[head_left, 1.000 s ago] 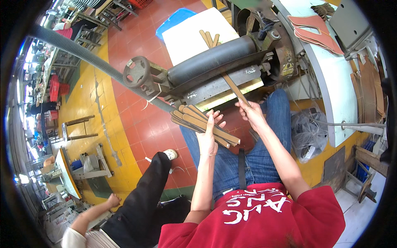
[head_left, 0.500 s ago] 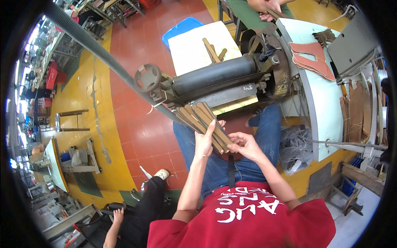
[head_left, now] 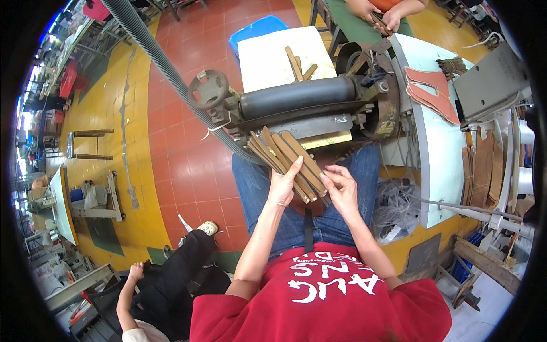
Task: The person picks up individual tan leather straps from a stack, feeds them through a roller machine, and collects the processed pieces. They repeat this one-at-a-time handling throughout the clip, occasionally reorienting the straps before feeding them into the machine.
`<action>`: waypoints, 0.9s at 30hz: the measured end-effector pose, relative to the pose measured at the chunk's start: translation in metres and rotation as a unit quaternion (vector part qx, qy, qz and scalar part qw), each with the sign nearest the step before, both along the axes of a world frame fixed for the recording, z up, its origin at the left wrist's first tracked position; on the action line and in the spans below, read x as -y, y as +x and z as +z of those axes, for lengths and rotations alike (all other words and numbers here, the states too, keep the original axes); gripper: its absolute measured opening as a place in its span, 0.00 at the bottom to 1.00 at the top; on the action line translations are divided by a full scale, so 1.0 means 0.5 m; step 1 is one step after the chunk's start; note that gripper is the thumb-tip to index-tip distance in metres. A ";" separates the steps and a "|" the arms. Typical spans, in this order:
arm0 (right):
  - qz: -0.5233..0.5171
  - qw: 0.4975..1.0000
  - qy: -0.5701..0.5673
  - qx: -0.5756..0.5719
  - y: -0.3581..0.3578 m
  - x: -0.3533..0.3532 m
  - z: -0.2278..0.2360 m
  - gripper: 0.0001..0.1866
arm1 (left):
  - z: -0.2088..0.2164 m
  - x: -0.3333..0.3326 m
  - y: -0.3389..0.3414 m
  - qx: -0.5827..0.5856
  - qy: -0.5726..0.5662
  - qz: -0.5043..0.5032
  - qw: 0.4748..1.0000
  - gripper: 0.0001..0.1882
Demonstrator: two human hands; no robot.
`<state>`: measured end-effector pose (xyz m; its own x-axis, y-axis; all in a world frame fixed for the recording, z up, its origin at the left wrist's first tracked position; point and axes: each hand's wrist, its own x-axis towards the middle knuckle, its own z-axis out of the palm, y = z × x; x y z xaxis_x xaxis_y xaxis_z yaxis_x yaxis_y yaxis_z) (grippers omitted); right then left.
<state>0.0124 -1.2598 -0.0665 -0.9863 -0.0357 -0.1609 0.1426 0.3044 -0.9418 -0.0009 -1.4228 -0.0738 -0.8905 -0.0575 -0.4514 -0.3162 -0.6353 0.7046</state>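
A fanned bundle of long brown strips with rounded ends, apparently leather (head_left: pixel 292 153), lies over my lap. My left hand (head_left: pixel 283 187) is closed round the bundle from the left, its thumb lying across the top strips. At the bundle's right edge, my right hand (head_left: pixel 342 189) pinches the outermost strip between thumb and fingers. Just beyond the strips stands a machine with a dark roller (head_left: pixel 299 97) and a rusty handwheel (head_left: pixel 208 90). More brown strips (head_left: pixel 294 62) rest on a white board (head_left: pixel 259 62) behind the roller.
A grey ribbed hose (head_left: pixel 151 43) slants past the handwheel. At right, a pale table (head_left: pixel 439 165) bears reddish flat pieces (head_left: pixel 431 94) and a dark strip bundle (head_left: pixel 451 68). Another person's hands (head_left: pixel 384 18) hold strips at the far right. Someone's dark-trousered leg (head_left: pixel 188 262) is at my left.
My right hand has moved up along the bundle's right edge, its fingers now more upright. The strips are spread a little differently. The other person's hands at the far right have shifted.
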 end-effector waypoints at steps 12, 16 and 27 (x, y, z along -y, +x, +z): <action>-0.084 0.946 -0.221 0.223 -0.090 -0.012 -0.158 0.14 | 0.009 0.048 0.022 0.031 0.049 0.050 0.997 0.20; -0.091 0.960 -0.222 0.147 -0.158 0.036 -0.188 0.27 | 0.007 0.040 0.027 0.023 0.026 0.039 0.999 0.20; 0.039 0.993 -0.064 0.093 0.005 -0.008 -0.044 0.08 | 0.002 0.011 0.012 0.056 -0.043 0.033 0.997 0.16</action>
